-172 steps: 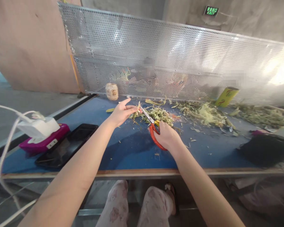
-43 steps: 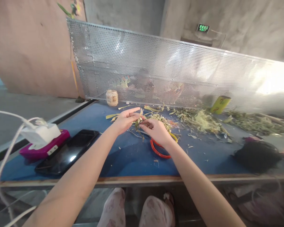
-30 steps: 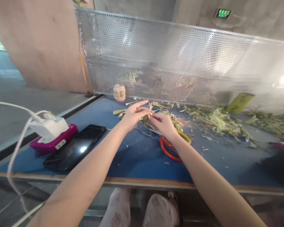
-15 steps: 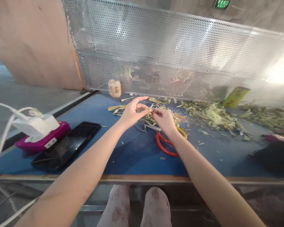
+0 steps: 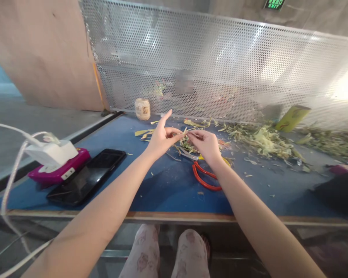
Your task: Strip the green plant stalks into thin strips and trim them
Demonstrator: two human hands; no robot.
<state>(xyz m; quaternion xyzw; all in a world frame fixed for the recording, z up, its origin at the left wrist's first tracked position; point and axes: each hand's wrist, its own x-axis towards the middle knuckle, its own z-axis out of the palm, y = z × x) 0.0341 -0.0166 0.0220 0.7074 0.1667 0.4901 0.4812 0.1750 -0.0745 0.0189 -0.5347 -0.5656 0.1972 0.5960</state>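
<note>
My left hand (image 5: 161, 138) pinches a thin pale plant strip (image 5: 185, 131) between thumb and a finger, its index finger raised. From the other side my right hand (image 5: 204, 142) pinches the same small piece, fingertips almost touching the left ones. Which finger bears on which part is too small to make out. Beneath the hands lies a loose heap of dried, yellow-green plant strips (image 5: 188, 146). Scissors with red and yellow handles (image 5: 201, 178) lie on the blue tabletop under my right wrist, their blades pointing left into the heap.
A black phone (image 5: 88, 177) lies at left against a magenta power strip (image 5: 56, 170) holding a white charger (image 5: 52, 153). A twine roll (image 5: 142, 109) stands near the perforated metal screen (image 5: 214, 58). More plant strips (image 5: 263, 143) and a yellow-green box (image 5: 292, 118) are at right, with a dark object (image 5: 336, 193) nearer.
My left index finger has lifted from pointing right to pointing up. A pale strip end now shows between the fingertips. The view has shifted slightly.
</note>
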